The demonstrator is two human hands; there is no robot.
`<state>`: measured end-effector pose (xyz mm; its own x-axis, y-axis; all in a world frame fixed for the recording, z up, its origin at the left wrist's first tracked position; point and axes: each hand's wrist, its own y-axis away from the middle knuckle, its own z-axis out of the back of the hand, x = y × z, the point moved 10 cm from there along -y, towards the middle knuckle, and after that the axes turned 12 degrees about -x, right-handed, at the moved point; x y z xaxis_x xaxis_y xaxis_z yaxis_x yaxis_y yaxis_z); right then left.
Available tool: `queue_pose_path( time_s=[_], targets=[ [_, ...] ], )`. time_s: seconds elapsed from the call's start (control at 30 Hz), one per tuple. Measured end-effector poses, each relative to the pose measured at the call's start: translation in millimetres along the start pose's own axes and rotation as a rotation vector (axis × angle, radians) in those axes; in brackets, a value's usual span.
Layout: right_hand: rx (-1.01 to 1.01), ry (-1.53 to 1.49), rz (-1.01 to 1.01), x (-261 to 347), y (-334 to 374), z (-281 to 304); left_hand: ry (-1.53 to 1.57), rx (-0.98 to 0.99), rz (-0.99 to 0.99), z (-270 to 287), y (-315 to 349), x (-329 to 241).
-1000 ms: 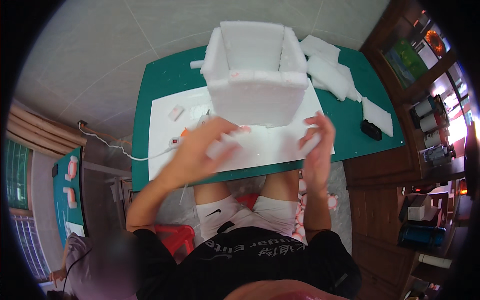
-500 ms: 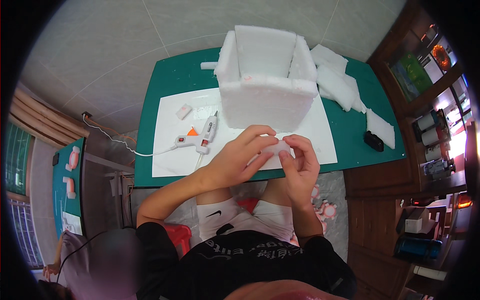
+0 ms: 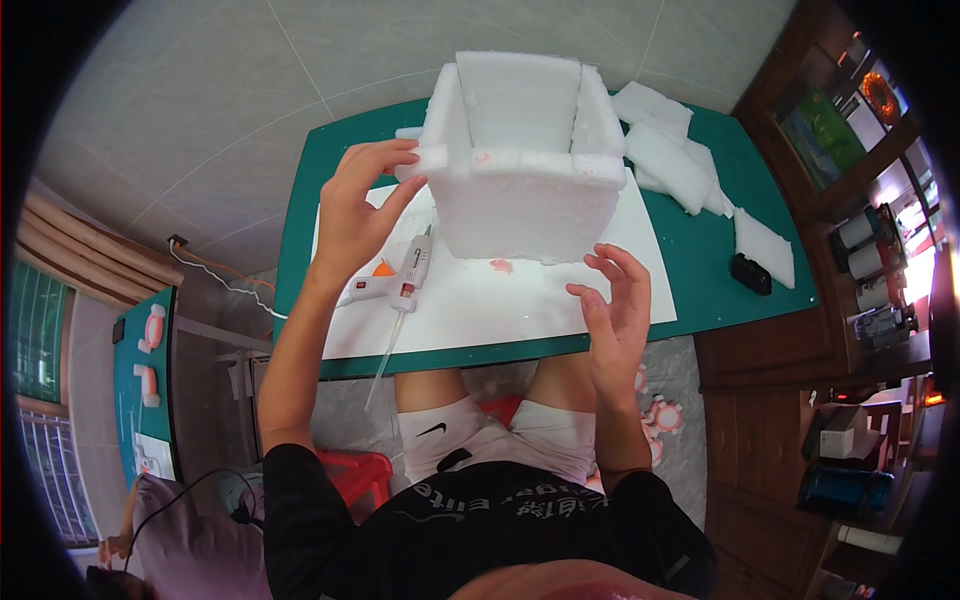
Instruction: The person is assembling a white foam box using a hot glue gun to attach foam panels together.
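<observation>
A white foam box, open at the top, stands on a white sheet. My left hand is at its front left corner, pinching a small white foam block between fingertips and thumb. The block is level with the rim and appears to touch the corner. My right hand hovers over the sheet's right part with fingers curved apart, holding nothing. Near my left wrist lies a white and grey hot glue gun, a clear glue stick trailing from it past the table edge.
Loose white foam sheets lie on the green table to the right, a black object beside them. A red stool is below. At far left, a person is near another green table. Wooden shelves border the right.
My hands have parted. My left hand has carried the small foam block up and left to the box corner; my right hand has let go and moved slightly right.
</observation>
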<state>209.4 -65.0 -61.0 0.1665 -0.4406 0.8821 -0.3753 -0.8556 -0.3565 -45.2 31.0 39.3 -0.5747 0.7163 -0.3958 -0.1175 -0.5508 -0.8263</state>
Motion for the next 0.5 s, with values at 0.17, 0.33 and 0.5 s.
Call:
queue_pose_path(
  time_s=[0.17,0.33,0.5],
  targets=[
    [-0.083,0.114,0.098,6,-12,19,0.001,0.04,-0.017,-13,3,4],
    [-0.109,0.225,0.225,24,-31,28,-0.032,0.063,-0.011,-22,4,1],
    [-0.095,0.561,0.491,55,-69,-2,-0.026,0.09,0.071,-24,6,10]
  ],
)
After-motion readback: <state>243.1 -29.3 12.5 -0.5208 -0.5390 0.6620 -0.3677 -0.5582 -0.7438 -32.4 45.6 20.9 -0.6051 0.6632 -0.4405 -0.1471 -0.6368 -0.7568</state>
